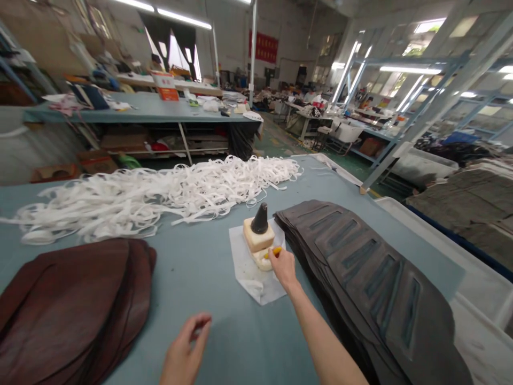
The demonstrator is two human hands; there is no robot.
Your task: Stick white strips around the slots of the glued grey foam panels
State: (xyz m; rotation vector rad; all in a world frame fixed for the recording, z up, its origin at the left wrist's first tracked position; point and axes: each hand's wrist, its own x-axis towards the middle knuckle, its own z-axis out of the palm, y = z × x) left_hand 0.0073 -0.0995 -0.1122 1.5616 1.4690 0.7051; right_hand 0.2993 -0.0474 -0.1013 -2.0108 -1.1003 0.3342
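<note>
Pinching yellow tool [277, 249], right fingers [274, 259]; left fingers [196, 320] parted.

The hands [284, 267] and right forearm [318, 331] are bare

From the wearer's head, the camera looks forward and down across a close worktable [192, 272]

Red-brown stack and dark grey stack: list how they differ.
The red-brown stack has a plain top; the dark grey stack has long slot-like marks across its top.
The red-brown stack lies at the person's left, the dark grey stack at the right.
Both consist of layered pieces on the blue-green table.
</note>
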